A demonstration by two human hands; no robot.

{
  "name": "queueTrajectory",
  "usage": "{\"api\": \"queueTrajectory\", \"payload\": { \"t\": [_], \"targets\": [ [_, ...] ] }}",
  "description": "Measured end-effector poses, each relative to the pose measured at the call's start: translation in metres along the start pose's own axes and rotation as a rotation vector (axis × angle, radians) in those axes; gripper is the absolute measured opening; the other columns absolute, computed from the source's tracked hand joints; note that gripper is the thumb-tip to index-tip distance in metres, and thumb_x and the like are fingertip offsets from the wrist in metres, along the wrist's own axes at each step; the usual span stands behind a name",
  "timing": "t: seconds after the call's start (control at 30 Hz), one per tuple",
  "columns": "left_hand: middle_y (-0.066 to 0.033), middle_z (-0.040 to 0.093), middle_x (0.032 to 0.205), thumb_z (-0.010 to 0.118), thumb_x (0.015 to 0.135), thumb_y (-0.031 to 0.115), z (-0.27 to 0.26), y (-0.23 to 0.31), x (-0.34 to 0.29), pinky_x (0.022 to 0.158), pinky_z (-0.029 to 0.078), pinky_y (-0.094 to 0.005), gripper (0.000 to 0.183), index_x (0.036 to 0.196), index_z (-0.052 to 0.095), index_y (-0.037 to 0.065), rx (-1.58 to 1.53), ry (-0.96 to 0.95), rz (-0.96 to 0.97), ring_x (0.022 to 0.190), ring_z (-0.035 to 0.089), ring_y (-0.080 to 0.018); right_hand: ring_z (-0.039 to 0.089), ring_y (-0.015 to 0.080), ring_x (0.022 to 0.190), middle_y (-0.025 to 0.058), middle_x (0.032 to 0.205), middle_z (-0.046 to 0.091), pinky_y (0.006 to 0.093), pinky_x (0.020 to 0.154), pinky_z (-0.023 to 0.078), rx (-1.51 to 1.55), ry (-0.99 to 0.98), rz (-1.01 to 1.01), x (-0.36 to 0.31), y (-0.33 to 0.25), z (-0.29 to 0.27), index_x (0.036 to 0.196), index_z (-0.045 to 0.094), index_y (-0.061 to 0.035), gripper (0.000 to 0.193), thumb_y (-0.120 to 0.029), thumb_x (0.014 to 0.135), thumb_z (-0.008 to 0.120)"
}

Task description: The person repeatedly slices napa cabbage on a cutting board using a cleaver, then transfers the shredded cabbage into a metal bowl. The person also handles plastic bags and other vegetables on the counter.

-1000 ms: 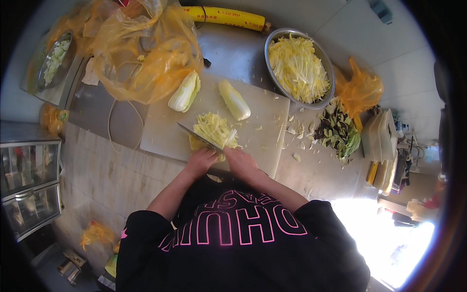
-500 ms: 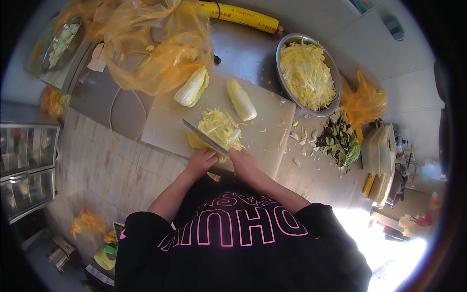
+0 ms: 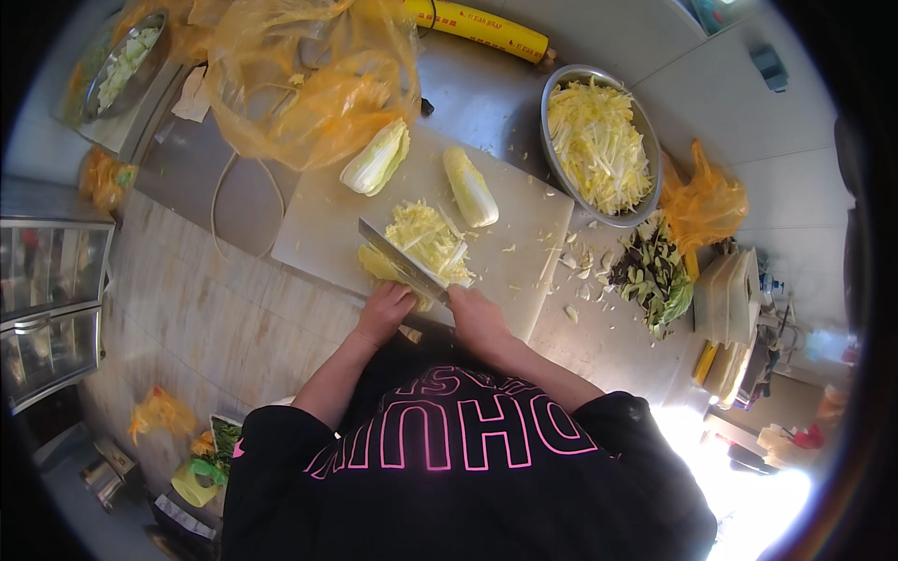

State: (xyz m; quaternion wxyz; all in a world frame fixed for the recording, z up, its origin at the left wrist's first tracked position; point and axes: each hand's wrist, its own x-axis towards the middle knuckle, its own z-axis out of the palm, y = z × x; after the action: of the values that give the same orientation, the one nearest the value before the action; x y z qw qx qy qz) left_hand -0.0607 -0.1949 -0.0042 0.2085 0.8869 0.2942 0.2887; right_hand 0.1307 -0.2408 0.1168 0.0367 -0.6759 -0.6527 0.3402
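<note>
My right hand [image 3: 477,320] is closed round the handle of a broad kitchen knife [image 3: 404,259], whose blade slants up and to the left over the cutting board [image 3: 318,229]. My left hand [image 3: 385,313] presses a piece of napa cabbage [image 3: 377,266] at the board's near edge, fingers curled, just on the near side of the blade. Beyond the knife lies a heap of shredded napa cabbage [image 3: 430,236]. Two larger napa cabbage pieces rest farther back, a pale green one [image 3: 376,159] and a yellowish one [image 3: 470,189].
A metal bowl [image 3: 657,140] of cabbage shreds stands right of the board. Garlic cloves [image 3: 582,266] and dark leafy trimmings [image 3: 650,276] lie near it. Orange plastic bags [image 3: 309,84] crowd the back left, beside a yellow roll [image 3: 482,26]. Another metal bowl [image 3: 150,79] stands far left.
The view has shifted slightly. The knife and both hands keep nearly the same places at the cabbage, the blade close to my left fingers.
</note>
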Motion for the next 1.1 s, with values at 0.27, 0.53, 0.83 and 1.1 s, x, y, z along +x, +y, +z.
{"api": "queueTrajectory", "payload": {
  "t": [0.27,0.53,0.83,1.1],
  "targets": [
    [-0.0098,0.059,0.094,0.057,0.07,0.007,0.009,-0.005,-0.008,0.073,0.049,-0.0375,0.019,0.088,0.06,0.004,-0.02,0.0,0.002,0.085,0.056,-0.0289,0.058,0.0396,0.092,0.0195,0.093,0.06,0.0498,0.076,0.047,0.011,-0.087,0.014,0.013,0.003,0.026,0.103,0.044,-0.0046,0.027,-0.006,0.079,0.056],
    [-0.0257,0.04,0.127,0.069,0.072,0.014,0.007,0.036,-0.015,0.101,0.034,-0.0476,0.047,0.113,0.05,0.0,-0.115,0.158,-0.453,0.12,0.039,-0.0431,0.058,0.0405,0.087,0.0209,0.09,0.059,0.05,0.072,0.047,0.14,0.096,0.058,0.005,0.024,0.017,0.1,0.048,-0.0041,0.015,-0.013,0.088,0.051],
    [-0.0322,0.011,0.148,0.086,0.045,0.049,0.053,0.029,0.032,0.106,0.02,-0.0614,0.127,0.145,0.022,0.003,0.234,0.003,-0.589,0.132,0.016,-0.0551,0.057,0.0376,0.089,0.0156,0.091,0.058,0.0485,0.071,0.05,-0.201,0.299,0.163,-0.002,0.089,0.002,0.102,0.047,-0.0058,0.014,-0.006,0.088,0.047],
    [-0.0247,0.013,0.151,0.089,0.043,0.041,0.008,-0.026,0.054,0.113,0.02,-0.0507,0.128,0.145,0.021,0.003,-0.018,-0.23,-0.335,0.138,0.015,-0.0451,0.057,0.0435,0.086,0.0243,0.09,0.058,0.0531,0.073,0.046,0.054,0.194,0.241,-0.022,0.057,0.006,0.103,0.046,-0.0047,0.017,-0.014,0.09,0.051]
  ]
}}
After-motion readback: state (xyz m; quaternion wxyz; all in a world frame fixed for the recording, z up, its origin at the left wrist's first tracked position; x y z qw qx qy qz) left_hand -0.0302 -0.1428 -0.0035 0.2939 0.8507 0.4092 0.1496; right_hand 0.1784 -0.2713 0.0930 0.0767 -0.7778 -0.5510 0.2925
